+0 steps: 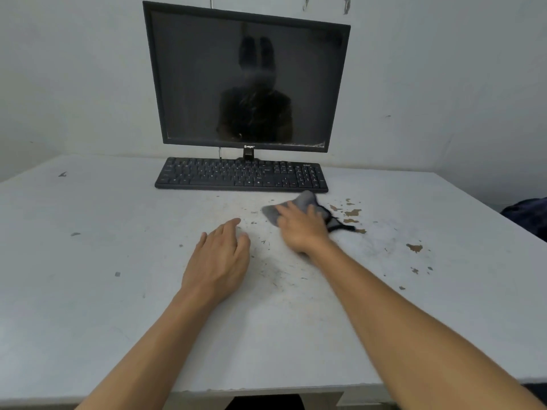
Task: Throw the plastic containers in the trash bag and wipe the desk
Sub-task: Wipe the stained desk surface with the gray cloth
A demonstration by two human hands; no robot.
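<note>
- A soft, crumpled grey cloth (305, 201) lies under the right hand (302, 229), whose nearly straight, spread fingers press it onto the worn, white-painted desk (88, 306).
- The cloth sits just in front of the right end of a black plastic keyboard (241, 174), beside brown patches of chipped paint (352, 213).
- The left hand (220, 261) rests flat near the cloth, fingers relaxed, holding nothing.
</note>
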